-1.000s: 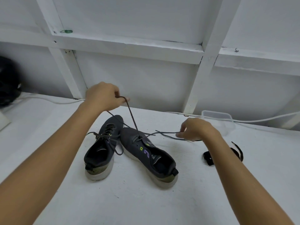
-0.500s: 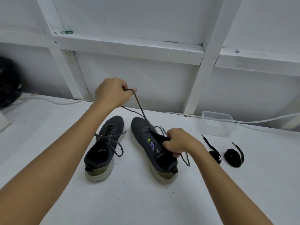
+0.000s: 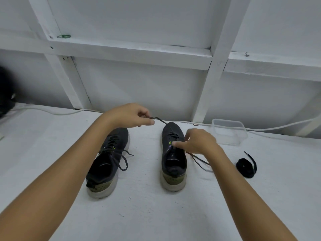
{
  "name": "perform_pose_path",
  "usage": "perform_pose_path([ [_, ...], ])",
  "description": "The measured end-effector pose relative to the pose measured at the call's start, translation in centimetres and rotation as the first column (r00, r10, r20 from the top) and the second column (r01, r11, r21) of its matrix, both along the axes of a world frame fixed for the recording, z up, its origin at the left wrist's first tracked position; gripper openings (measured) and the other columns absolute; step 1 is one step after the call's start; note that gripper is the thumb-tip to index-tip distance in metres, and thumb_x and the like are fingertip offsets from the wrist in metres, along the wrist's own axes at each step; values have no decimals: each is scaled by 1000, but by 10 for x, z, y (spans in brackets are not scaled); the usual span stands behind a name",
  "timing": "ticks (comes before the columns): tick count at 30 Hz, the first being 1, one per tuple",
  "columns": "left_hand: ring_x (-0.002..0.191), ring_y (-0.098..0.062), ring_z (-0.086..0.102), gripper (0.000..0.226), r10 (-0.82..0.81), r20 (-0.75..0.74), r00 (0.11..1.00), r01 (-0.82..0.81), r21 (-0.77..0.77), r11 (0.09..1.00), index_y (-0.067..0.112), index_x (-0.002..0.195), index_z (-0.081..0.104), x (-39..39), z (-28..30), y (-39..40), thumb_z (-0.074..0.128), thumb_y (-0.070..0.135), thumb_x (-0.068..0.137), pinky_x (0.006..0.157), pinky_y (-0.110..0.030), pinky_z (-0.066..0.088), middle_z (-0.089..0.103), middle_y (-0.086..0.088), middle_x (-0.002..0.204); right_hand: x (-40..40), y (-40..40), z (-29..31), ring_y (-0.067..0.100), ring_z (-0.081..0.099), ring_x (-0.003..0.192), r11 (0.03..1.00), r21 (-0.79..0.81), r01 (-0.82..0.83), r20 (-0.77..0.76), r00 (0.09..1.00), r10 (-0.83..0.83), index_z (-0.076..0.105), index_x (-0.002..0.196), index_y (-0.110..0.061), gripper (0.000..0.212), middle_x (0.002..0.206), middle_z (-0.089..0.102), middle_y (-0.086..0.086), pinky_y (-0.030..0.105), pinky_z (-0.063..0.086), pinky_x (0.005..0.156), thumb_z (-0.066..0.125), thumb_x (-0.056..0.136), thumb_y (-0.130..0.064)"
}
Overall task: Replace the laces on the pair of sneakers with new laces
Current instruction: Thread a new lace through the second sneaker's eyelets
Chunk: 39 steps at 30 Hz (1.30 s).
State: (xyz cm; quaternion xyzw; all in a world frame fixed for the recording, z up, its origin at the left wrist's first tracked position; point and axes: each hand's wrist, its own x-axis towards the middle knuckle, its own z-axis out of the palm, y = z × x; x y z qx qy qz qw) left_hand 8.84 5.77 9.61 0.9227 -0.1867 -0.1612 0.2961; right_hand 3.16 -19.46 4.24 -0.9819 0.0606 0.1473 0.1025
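Now the right sneaker (image 3: 173,153) stood straight, toe to the far wall, where half a second earlier it had lain angled toward the left one. Both hands had dropped lower and closer. The left hand (image 3: 129,116) pinched one end of the old lace (image 3: 160,120) between thumb and fingertips, holding it just above the toe, no longer raised high against the wall. The right hand (image 3: 198,141) had moved from the collar up to the eyelets; its fingers curled over the lacing, but whether they held a strand could not be told. A loose length of the same lace trailed onto the worktop (image 3: 156,214) just right of that shoe.

Judging from this, the lace was being drawn out row by row, and removal on this shoe was only partly done.

The left sneaker (image 3: 107,160) sat beside it, a little apart, still fully laced with its ends loose.

One new lace (image 3: 245,168), a black coil, lay on the worktop to the right, well apart from the shoes.

A clear plastic tub (image 3: 229,132) stood at the far right near the wall. Nothing showed inside it. A white cable (image 3: 52,111) ran along the wall foot behind everything.
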Motion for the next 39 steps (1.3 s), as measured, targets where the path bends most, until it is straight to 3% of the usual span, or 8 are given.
perform_pose_path([
  [5, 60, -3, 48, 26, -48, -3, 999, 48, -70, 996, 35, 86, 74, -6, -3, -14, 57, 52, 96, 65, -26, 37, 52, 14, 60, 20, 17, 0, 21, 50, 132, 904, 357, -235, 343, 933, 107, 46, 149, -34, 67, 151, 47, -4, 41, 44, 106, 74, 88, -41],
  [9, 61, -5, 48, 24, -55, 10, 998, 55, -69, 996, 39, 83, 73, -6, -4, -15, 57, 51, 96, 66, -27, 39, 52, 14, 60, 31, 28, -6, 16, 60, 85, 840, 380, -388, 463, 866, 190, 76, 102, -24, 13, 95, 70, -8, 35, 49, 80, 65, 96, -27],
  [15, 54, 2, 47, 26, 37, -3, 999, -37, -38, 999, 32, 87, 72, -7, -14, 8, 53, 44, 100, 66, -27, 38, 54, 13, 64, 40, -3, -13, 34, 60, 98, 958, 258, 126, 288, 936, -201, 68, 100, -12, 19, 103, 67, 10, 34, 44, 75, 54, 100, -25],
  [19, 55, 4, 49, 23, 33, -22, 999, -34, -39, 999, 35, 88, 71, -8, -24, -3, 53, 43, 100, 64, -25, 38, 54, 15, 64, 30, 5, -15, 26, 41, 138, 932, 298, -204, 377, 923, 81, 50, 147, -18, 58, 152, 47, 3, 38, 36, 110, 69, 94, -30],
  [22, 54, 4, 49, 24, 0, -20, 1000, -1, -57, 998, 34, 87, 71, -9, -26, -21, 53, 43, 100, 62, -25, 38, 54, 15, 62, 28, 25, -16, 24, 56, 116, 878, 277, -391, 510, 834, 210, 67, 129, -25, 32, 118, 68, -3, 36, 47, 92, 64, 97, -30],
  [29, 52, 2, 46, 32, 42, -12, 999, -42, -20, 999, 31, 88, 71, -5, -33, -3, 46, 45, 103, 64, -26, 39, 55, 7, 69, 40, -20, -23, 34, 62, 106, 959, 204, 195, 284, 926, -248, 71, 111, -17, 24, 115, 70, 12, 35, 45, 77, 51, 101, -24],
  [33, 51, 1, 44, 30, 29, -24, 999, -29, -32, 999, 32, 86, 71, -6, -38, -11, 47, 42, 103, 62, -25, 38, 53, 7, 66, 28, -12, -25, 28, 47, 135, 951, 291, -106, 324, 946, 6, 51, 145, -17, 54, 147, 53, 5, 40, 42, 106, 65, 96, -34],
  [39, 52, 1, 45, 29, -32, -29, 999, 29, -74, 997, 32, 94, 71, -11, -40, -33, 45, 40, 104, 60, -24, 38, 56, 9, 69, 27, 12, -20, 23, 59, 93, 912, 283, -298, 431, 889, 157, 70, 98, -27, 18, 86, 63, -9, 39, 51, 78, 54, 97, -36],
])
